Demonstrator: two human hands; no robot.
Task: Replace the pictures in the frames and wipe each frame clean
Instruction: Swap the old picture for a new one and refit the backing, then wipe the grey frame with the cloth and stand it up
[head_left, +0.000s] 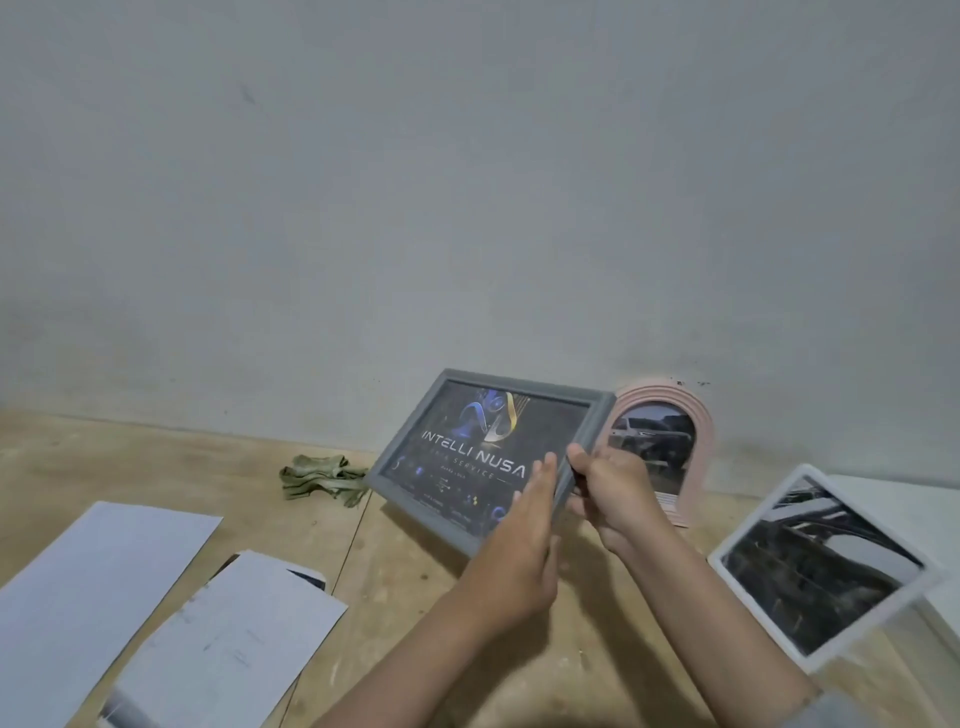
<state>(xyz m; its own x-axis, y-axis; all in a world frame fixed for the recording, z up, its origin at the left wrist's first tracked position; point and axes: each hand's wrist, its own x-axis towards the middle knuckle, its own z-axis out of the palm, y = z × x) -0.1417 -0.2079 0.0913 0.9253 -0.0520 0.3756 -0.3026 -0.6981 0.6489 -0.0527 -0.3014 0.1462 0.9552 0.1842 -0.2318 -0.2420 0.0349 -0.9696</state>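
A grey picture frame (457, 415) with a dark "INTELLI NUSA" print stands tilted on the wooden floor near the wall. My right hand (608, 493) grips its right edge, fingers curled round the rim. My left hand (524, 535) lies with straight fingers against the frame's lower right front. Behind my right hand a pink arched frame (670, 415) with a dark photo leans on the wall. A white square frame (826, 566) with a dark photo stands tilted at the right. A crumpled green cloth (322, 475) lies left of the grey frame.
Two white sheets lie on the wooden floor at the lower left, one large (88, 597) and one nearer (228, 649) with a dark print partly under it. A white surface (914, 514) sits at the far right. The grey wall (467, 182) rises close behind.
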